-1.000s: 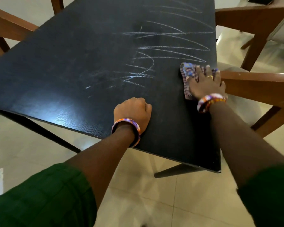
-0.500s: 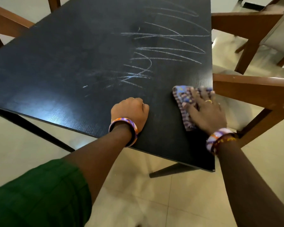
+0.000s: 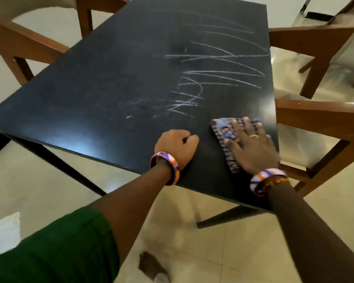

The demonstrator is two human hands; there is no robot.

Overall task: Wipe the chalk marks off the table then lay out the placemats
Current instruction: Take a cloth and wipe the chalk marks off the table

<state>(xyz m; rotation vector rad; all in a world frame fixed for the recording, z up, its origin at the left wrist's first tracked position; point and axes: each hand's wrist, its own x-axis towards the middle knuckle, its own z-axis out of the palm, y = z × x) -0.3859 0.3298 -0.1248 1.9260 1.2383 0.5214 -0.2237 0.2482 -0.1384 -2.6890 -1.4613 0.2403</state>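
White chalk marks (image 3: 215, 72) zigzag across the right half of a black table (image 3: 102, 86), with fainter smears toward the middle. My right hand (image 3: 251, 148) lies flat with fingers spread on a blue and purple patterned cloth (image 3: 223, 131), pressing it to the tabletop near the front right corner, below the marks. My left hand (image 3: 177, 145) rests as a closed fist on the table by the front edge, holding nothing. No placemats are in view.
Wooden chairs stand around the table: one (image 3: 319, 119) tight against the right edge near my right hand, another (image 3: 315, 37) behind it, one (image 3: 23, 43) at the left. The floor is pale tile, with a dark stain (image 3: 151, 266) below.
My right hand has slid the cloth back toward me along the right edge, from just below the chalk lines to the front corner. The left fist has stayed put.
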